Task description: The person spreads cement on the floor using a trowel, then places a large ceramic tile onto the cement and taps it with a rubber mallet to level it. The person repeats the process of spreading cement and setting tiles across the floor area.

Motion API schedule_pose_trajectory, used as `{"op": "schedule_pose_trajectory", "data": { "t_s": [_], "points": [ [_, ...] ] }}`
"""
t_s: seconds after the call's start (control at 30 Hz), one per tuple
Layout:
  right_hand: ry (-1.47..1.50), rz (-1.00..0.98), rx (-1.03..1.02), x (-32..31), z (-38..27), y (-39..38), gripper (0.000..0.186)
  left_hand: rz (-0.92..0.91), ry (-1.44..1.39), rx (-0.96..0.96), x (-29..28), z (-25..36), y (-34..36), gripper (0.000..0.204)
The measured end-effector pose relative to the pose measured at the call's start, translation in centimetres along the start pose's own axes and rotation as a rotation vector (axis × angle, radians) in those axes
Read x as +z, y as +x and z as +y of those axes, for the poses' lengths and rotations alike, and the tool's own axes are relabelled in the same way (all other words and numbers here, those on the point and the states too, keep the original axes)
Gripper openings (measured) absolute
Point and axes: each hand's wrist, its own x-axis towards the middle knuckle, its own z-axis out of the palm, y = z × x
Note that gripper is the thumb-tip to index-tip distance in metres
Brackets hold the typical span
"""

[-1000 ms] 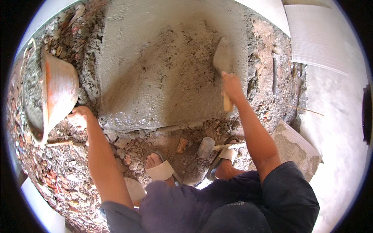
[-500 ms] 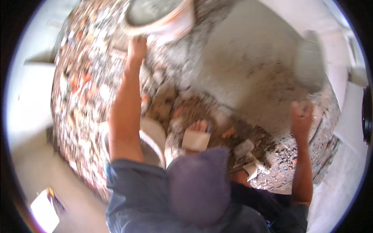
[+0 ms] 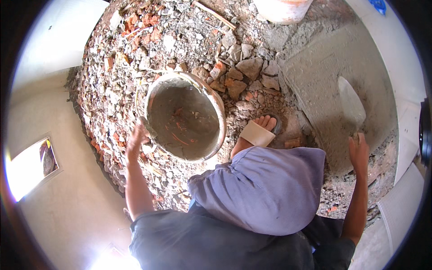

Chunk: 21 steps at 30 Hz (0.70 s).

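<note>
A round bucket (image 3: pixel 218 105) with a mortar-smeared inside and pale rim stands left of my foot. Beside its left rim is my left hand (image 3: pixel 136 138), fingers stretched out and thumb apart; whether the fingertips touch the rim, I cannot tell. My right hand (image 3: pixel 358 150) is closed around a trowel, its handle mostly hidden in the fist. The pale grey trowel blade (image 3: pixel 352 101) points away from me, over a flat, mortar-coated slab (image 3: pixel 321 74) at the right.
Broken stones (image 3: pixel 249 67) and brick rubble (image 3: pixel 112 90) cover the ground. A second bucket (image 3: pixel 284 11) is cut off at the top edge. White walls (image 3: pixel 58 40) border both sides. My sandalled foot (image 3: pixel 258 130) and purple-grey cap (image 3: pixel 265 189) show near the middle.
My left hand has left the far mortar-filled bucket and come back beside the nearer one. The trowel in my right hand now lies lower over the slab. The whole view has turned.
</note>
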Motion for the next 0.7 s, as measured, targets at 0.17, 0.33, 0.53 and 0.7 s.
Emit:
{"op": "schedule_pose_trajectory", "data": {
  "t_s": [0.17, 0.33, 0.53, 0.7],
  "points": [
    [0.012, -0.072, 0.013, -1.5, -4.8, 1.5, 0.03, 0.744, 0.701, 0.442, 5.2, -3.3, 2.9, 0.077],
    [0.221, -0.028, -0.124, -3.7, -10.6, 1.3, 0.034, 0.547, 0.748, 0.658, 15.7, 3.5, 0.8, 0.038],
    [0.197, -0.095, -0.404, -4.6, -18.9, 1.9, 0.036, 0.491, 0.817, 0.694, 22.8, 8.4, 0.4, 0.037],
    [0.046, -0.189, -0.514, -1.3, -26.5, 6.1, 0.038, 0.422, 0.834, 0.752, 24.2, 9.3, 2.6, 0.041]
  ]
}}
